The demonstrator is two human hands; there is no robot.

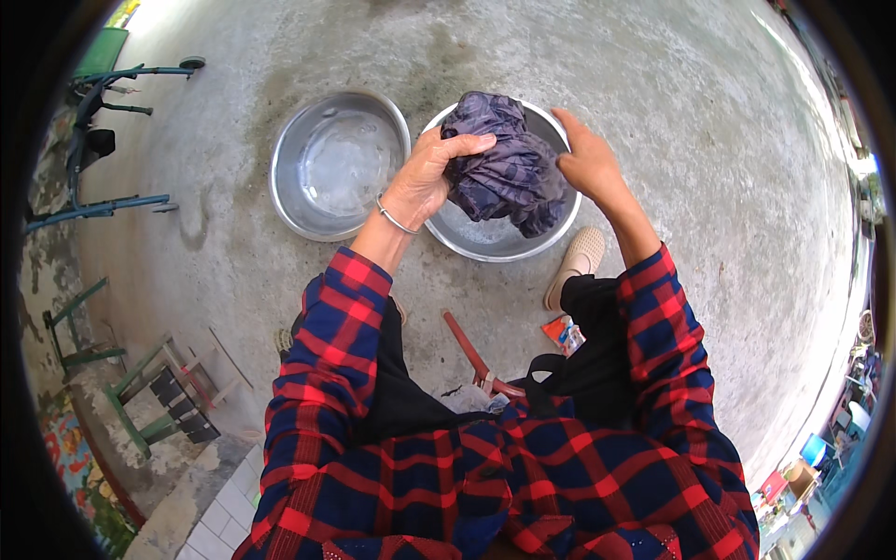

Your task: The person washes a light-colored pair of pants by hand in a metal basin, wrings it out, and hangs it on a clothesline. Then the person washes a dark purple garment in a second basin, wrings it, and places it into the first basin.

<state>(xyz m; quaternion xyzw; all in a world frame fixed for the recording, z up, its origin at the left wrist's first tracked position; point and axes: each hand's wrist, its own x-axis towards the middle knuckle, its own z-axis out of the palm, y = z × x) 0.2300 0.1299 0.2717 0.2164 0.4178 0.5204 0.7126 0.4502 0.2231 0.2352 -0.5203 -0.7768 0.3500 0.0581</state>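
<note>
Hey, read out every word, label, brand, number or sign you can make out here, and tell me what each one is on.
There is no text I can read out.
Orange and white packet near the right leg: any print is too small and blurred.
Dark patterned cloth in the left hand: no lettering visible.
Clutter at the far right: too small and blurred to tell.

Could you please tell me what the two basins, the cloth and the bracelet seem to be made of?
Left basin: smooth metal, perhaps steel, judging by its grey sheen and bright rim.
Right basin: likely similar metal, with a shiny, pale rim.
Cloth: soft, thin-looking fabric, by its bunched folds; fibre unclear.
Bracelet: probably metal, from its silvery shine.
</note>
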